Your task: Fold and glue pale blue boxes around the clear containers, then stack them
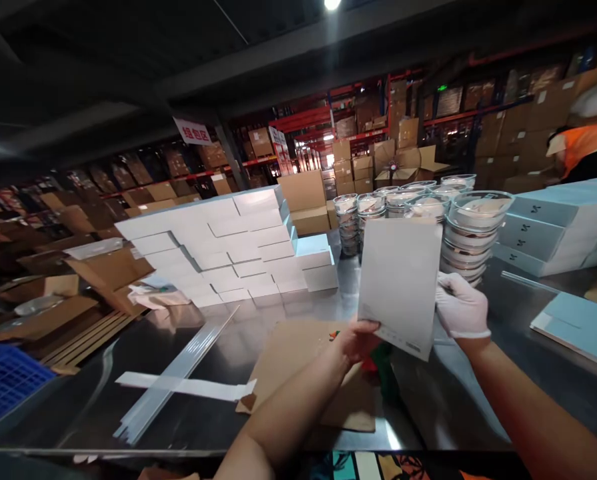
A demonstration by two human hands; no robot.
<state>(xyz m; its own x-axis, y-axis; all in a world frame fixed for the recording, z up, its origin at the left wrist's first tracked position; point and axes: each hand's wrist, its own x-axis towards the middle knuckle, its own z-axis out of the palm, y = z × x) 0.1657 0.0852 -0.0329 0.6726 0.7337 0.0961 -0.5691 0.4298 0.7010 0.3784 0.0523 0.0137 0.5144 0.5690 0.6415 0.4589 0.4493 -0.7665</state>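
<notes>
Bare left hand (359, 337) and white-gloved right hand (459, 308) both grip a flat pale grey cardboard sleeve (399, 283), upright above the shiny steel table (203, 347). Stacked clear plastic bowls (471, 233) just behind it, white box pile (228, 243) to the left.

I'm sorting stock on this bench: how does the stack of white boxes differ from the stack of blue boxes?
The white boxes are plain white and stepped like stairs on the left; the blue boxes are pale blue, bear small dark marks, and sit on the right. The white stack holds many more boxes. Both are flat, closed and rest on the metal table.
</notes>
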